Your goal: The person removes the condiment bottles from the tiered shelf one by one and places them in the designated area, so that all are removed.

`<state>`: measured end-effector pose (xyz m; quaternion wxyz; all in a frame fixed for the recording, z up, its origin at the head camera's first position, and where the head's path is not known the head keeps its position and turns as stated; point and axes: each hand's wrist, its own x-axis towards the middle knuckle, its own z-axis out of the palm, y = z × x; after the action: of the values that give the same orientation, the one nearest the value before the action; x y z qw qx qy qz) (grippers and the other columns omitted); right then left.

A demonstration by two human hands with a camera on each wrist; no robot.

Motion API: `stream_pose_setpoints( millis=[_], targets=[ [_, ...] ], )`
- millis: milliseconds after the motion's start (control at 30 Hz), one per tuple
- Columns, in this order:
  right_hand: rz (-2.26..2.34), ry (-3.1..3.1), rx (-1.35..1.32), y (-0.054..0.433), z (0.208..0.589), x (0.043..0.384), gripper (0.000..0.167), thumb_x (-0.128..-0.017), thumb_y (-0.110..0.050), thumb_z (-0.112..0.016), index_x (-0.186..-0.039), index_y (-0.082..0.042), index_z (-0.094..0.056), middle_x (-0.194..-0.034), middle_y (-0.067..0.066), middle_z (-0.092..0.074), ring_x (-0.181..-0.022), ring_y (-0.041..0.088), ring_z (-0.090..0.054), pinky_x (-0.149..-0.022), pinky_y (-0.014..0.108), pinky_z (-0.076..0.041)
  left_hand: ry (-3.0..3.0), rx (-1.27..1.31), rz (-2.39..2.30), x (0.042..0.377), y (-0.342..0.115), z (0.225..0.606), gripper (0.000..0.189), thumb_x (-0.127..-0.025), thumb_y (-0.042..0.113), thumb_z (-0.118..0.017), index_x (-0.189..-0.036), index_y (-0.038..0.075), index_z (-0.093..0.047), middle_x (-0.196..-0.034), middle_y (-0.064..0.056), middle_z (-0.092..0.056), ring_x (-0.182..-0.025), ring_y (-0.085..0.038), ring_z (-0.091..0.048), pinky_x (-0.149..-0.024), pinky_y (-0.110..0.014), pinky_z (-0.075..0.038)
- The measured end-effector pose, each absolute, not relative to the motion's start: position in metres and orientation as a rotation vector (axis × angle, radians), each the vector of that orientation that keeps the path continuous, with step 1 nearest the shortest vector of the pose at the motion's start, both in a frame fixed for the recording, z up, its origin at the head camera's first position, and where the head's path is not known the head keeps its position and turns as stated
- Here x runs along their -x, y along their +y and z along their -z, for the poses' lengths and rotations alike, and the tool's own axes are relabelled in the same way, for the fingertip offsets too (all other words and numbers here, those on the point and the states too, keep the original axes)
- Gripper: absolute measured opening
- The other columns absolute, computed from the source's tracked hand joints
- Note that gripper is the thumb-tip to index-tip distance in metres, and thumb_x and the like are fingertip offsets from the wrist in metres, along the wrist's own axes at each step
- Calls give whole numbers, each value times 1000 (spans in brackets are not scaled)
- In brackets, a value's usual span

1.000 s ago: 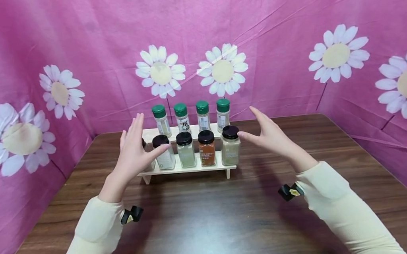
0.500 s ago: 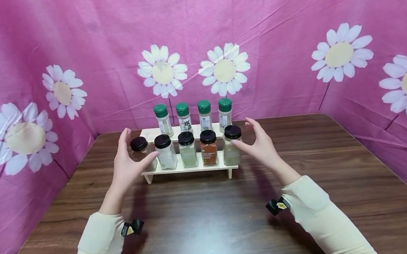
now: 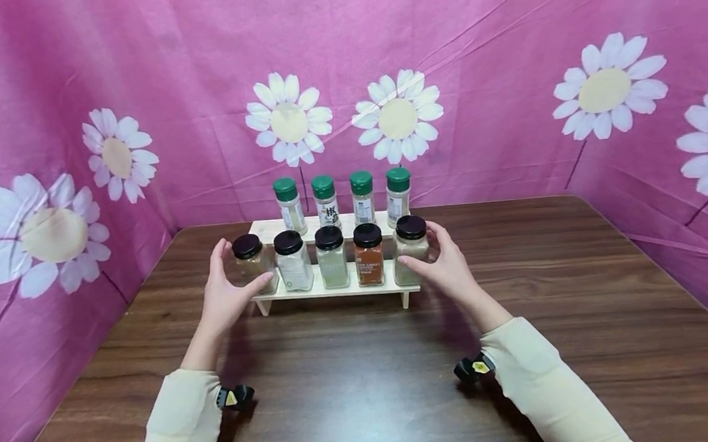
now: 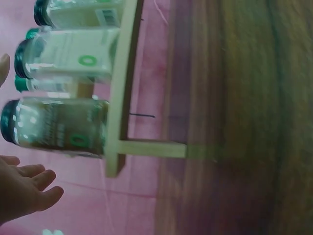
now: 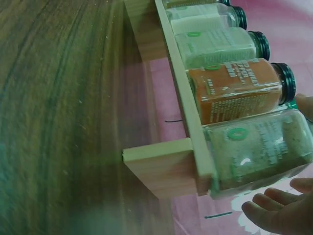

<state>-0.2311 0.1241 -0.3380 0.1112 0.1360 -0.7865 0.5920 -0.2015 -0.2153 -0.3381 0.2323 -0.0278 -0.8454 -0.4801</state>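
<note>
A two-tier wooden spice rack stands on the table with a front row of black-lidded glass jars. My left hand is spread at the leftmost jar of brown spice, thumb before it, fingers along its outer side. In the left wrist view, a gap shows between the fingers and that jar. At the right end, my right hand spans the jar of greenish-beige powder, thumb in front and fingers outside. The right wrist view has the fingers straight, close beside the jar.
Between them stand a jar of white powder, a pale green jar and an orange-red sweet pepper jar. Several green-capped shakers line the upper shelf. Behind the wooden table hangs a pink daisy-print cloth.
Both hands have come down and closer around the end jars. The right hand has moved leftward to its jar, and the left hand back to the left. The rack's jars keep their places.
</note>
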Motion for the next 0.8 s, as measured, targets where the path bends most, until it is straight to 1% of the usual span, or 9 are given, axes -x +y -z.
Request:
stream_pose_setpoints(
  millis=[133, 200, 367, 433, 533, 600, 667, 767, 800],
  targets=[
    [-1760, -2312, -380, 122, 343, 231, 68, -71, -8, -70, -126, 3, -32, -115, 20, -45, -101, 28, -45, -87, 37, -35, -2320, 90, 1369, 206, -221, 349, 92, -66, 19, -75, -135, 3, -17, -131, -22, -28, -119, -32, -25, -97, -44, -17],
    [-1750, -2323, -357, 121, 346, 231, 67, -70, -9, -71, -125, 3, -33, -113, 20, -46, -99, 27, -45, -85, 36, -36, -2330, 107, 1393, 212, -227, 361, 93, -66, 22, -75, -135, 3, -16, -131, -24, -27, -119, -33, -25, -95, -46, -21],
    [-1739, -2316, -307, 120, 352, 233, 64, -69, -10, -72, -121, 2, -37, -108, 18, -47, -97, 24, -45, -82, 36, -38, -2367, 167, 1469, 234, -246, 396, 97, -63, 29, -77, -136, 12, -16, -131, -18, -29, -117, -28, -28, -91, -46, -28],
    [-1720, -2320, -292, 120, 353, 234, 64, -69, -11, -72, -121, 1, -37, -108, 18, -48, -98, 24, -45, -83, 36, -38, -2369, 199, 1499, 240, -251, 404, 97, -62, 29, -78, -136, 13, -17, -129, -15, -33, -115, -26, -31, -92, -45, -27],
    [-1685, -2338, -274, 119, 355, 234, 66, -69, -11, -73, -122, 1, -36, -109, 18, -48, -99, 24, -44, -84, 36, -37, -2350, 264, 1564, 243, -255, 409, 93, -64, 25, -77, -135, 10, -19, -127, -16, -35, -113, -28, -33, -93, -44, -27],
    [-1666, -2344, -263, 118, 356, 234, 67, -68, -12, -73, -122, 1, -36, -109, 18, -48, -99, 25, -44, -84, 36, -36, -2337, 297, 1610, 240, -254, 408, 90, -66, 21, -76, -134, 6, -19, -126, -20, -35, -113, -31, -34, -94, -44, -26],
    [-1645, -2343, -254, 117, 357, 234, 67, -68, -12, -73, -122, 1, -36, -108, 18, -49, -98, 25, -45, -83, 36, -37, -2317, 332, 1660, 237, -252, 406, 84, -68, 17, -74, -133, 5, -22, -125, -21, -36, -113, -30, -35, -95, -41, -24],
    [-1595, -2333, -256, 116, 361, 234, 65, -67, -14, -74, -120, 1, -39, -106, 18, -51, -96, 25, -47, -80, 36, -38, -2314, 357, 1717, 228, -247, 399, 78, -69, 11, -72, -131, 2, -24, -124, -26, -36, -114, -30, -35, -97, -42, -22],
    [-1572, -2328, -262, 116, 362, 234, 64, -67, -14, -74, -119, 1, -40, -105, 18, -52, -95, 25, -48, -79, 37, -39, -2314, 353, 1717, 227, -245, 398, 76, -69, 11, -72, -129, 2, -27, -122, -26, -38, -112, -29, -37, -96, -40, -23]
  ],
)
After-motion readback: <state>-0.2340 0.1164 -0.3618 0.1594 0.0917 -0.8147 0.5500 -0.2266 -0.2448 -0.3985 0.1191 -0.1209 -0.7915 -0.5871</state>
